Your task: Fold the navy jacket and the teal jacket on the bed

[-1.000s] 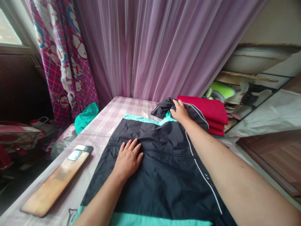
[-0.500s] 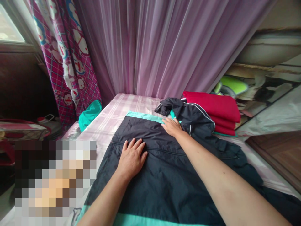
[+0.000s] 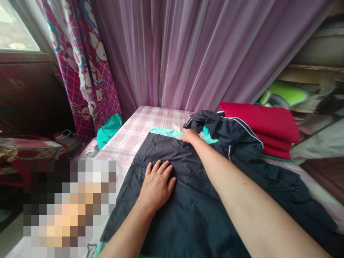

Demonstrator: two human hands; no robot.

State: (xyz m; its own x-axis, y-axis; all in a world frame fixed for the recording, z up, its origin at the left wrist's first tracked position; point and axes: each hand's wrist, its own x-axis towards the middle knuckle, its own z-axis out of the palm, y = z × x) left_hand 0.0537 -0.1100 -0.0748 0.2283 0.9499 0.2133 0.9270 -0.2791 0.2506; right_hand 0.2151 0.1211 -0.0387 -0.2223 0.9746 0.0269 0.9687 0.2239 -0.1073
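Observation:
A dark navy jacket (image 3: 185, 208) with turquoise edges and white piping lies spread over a checked cloth surface. My left hand (image 3: 158, 182) rests palm down on it, fingers spread, just by a zip line across the fabric. Farther off, my right hand (image 3: 190, 136) touches the jacket's far turquoise band (image 3: 163, 131). Its fingers point left over that edge and are seen only in part; no fabric shows bunched in them. Beyond the right wrist, a crumpled part of the jacket with white piping (image 3: 239, 132) is heaped up.
Folded red cloth (image 3: 260, 122) is stacked at the back right. A purple curtain (image 3: 182, 53) hangs behind the checked surface (image 3: 134, 123). Turquoise fabric (image 3: 109, 130) sits at its left edge, near a patterned curtain (image 3: 88, 71). Part of the lower left is pixelated.
My right hand has slid left along the turquoise band, its fingers less spread. My left hand stays on the jacket. The whole view has shifted slightly.

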